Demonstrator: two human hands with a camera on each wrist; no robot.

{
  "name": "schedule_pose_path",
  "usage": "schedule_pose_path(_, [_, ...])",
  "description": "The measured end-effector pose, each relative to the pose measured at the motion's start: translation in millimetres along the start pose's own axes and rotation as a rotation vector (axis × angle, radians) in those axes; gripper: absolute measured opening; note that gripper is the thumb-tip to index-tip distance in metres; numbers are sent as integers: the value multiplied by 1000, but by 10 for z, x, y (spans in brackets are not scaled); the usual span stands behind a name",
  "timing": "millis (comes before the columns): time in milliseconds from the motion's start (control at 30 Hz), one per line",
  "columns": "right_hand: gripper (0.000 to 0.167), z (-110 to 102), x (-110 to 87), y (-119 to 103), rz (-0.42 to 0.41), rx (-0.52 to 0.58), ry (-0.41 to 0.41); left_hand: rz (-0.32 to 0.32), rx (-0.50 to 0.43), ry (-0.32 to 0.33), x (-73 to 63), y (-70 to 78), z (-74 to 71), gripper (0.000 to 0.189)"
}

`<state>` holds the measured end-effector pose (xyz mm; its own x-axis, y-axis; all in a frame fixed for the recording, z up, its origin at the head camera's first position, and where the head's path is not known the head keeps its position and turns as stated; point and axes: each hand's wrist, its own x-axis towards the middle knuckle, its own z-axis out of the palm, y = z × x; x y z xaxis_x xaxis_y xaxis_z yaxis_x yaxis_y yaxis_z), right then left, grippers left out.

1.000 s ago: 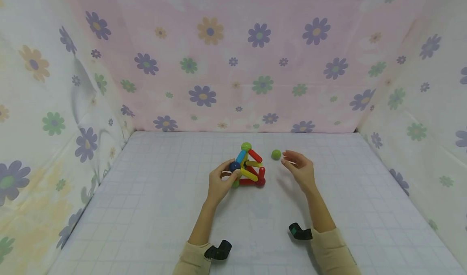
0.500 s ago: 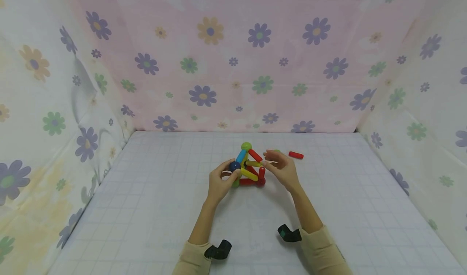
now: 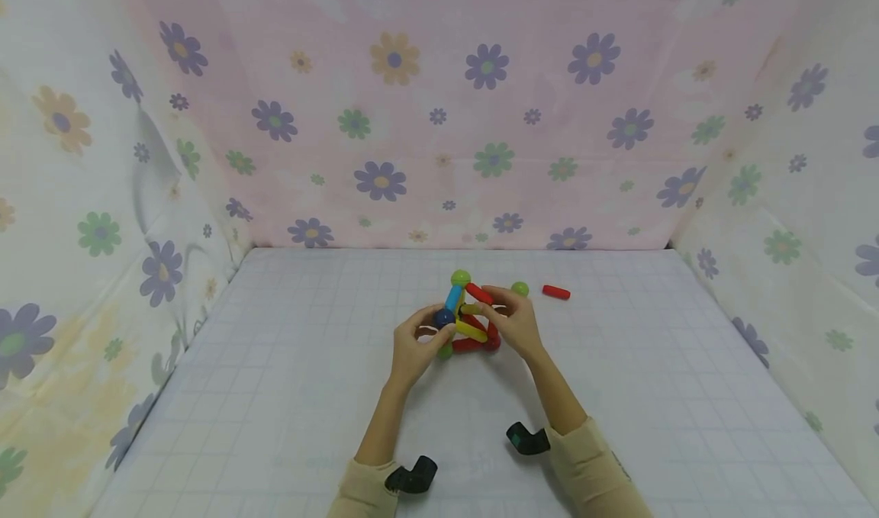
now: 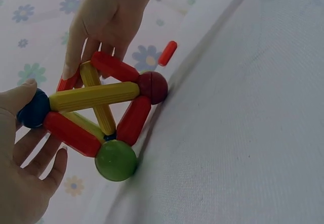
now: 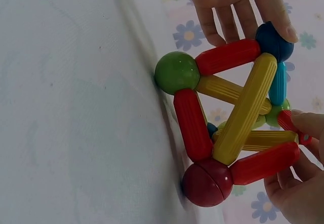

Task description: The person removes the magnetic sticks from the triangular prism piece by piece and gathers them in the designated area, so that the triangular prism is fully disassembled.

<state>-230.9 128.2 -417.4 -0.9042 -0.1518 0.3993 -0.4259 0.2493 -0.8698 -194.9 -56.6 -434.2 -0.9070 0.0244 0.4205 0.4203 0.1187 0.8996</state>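
A frame of magnetic rods and balls stands on the table, with a light green ball (image 3: 461,278) on top. My left hand (image 3: 412,344) grips its dark blue ball (image 3: 445,318) between thumb and fingers. At the frame's right side, my right hand (image 3: 516,323) pinches the free end of the upper red rod (image 5: 286,119). Ends of a yellow rod (image 5: 263,140) and another red rod (image 5: 266,163) lie close to those fingers. Low down are a dark red ball (image 5: 206,182) and a green ball (image 5: 177,73). Fingers partly hide the rod ends.
A loose light green ball (image 3: 520,288) lies just behind my right hand. Farther right is a loose red rod (image 3: 556,292). The table has a white gridded cover (image 3: 288,396), and flowered cloth (image 3: 439,144) hangs at the back and both sides.
My right hand has moved left from beside the loose green ball to the frame's rod ends. The loose red rod has come into view. My left hand keeps its grip on the blue ball.
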Motion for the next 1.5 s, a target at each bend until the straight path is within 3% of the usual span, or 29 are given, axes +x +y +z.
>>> schedule_pose_path(233, [27,0,-4,-2,-20,-12,-37,-38,-5,13,-6,69,14,27])
schedule_pose_path(500, [27,-11,-5,-4,17,6,-148,-25,69,126,53,83,57,29])
schedule_pose_path(767, [28,15,21,301,6,64,-225,-15,62,54,134,82,44,35])
schedule_pose_path(867, [30,16,14,315,12,82,-242,-14,69,45,158,76,39,32])
schedule_pose_path(1100, [30,17,-6,236,40,100,-236,-44,60,39,179,64,29,30])
schedule_pose_path(1300, [27,23,-44,-84,56,17,-194,-73,50,38,180,66,22,30])
schedule_pose_path(1500, [26,48,-64,-120,29,-19,-140,-93,53,39,170,83,25,30])
